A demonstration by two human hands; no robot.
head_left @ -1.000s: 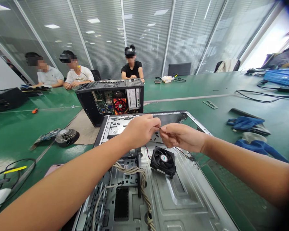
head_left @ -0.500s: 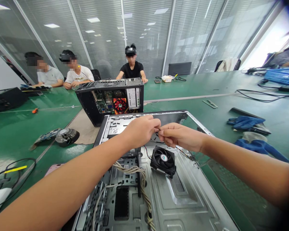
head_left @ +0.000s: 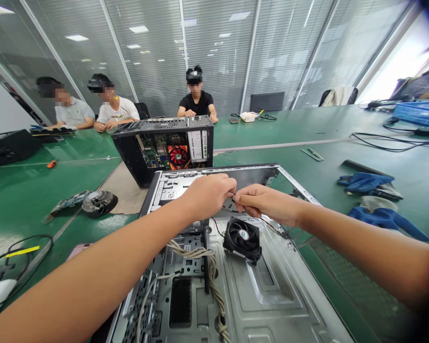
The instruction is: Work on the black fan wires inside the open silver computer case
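An open computer case (head_left: 289,305) lies on its side in front of me. Over its far part, my left hand (head_left: 210,194) pinches a thin dark cable between thumb and finger. My right hand (head_left: 266,204), close beside it, pinches the same cable, its fingertips nearly touching the left ones. What sits at the pinch is mostly hidden by the fingers. Below the hands, a black cooling fan (head_left: 241,238) rests on the metal panel, with thin wires rising from its left side. Coloured thin wires (head_left: 277,227) run along the panel below my right hand.
A twisted beige cable bundle (head_left: 214,271) crosses the case. Beyond stands a black computer tower (head_left: 128,152) with a red fan. A round heatsink (head_left: 99,204) lies left; blue gloves (head_left: 379,216) lie right. Several people sit across the green table (head_left: 257,138).
Both hands have shifted very slightly left, still pinching together. The person opposite has brought one hand in over the table. The fan and case have not moved.
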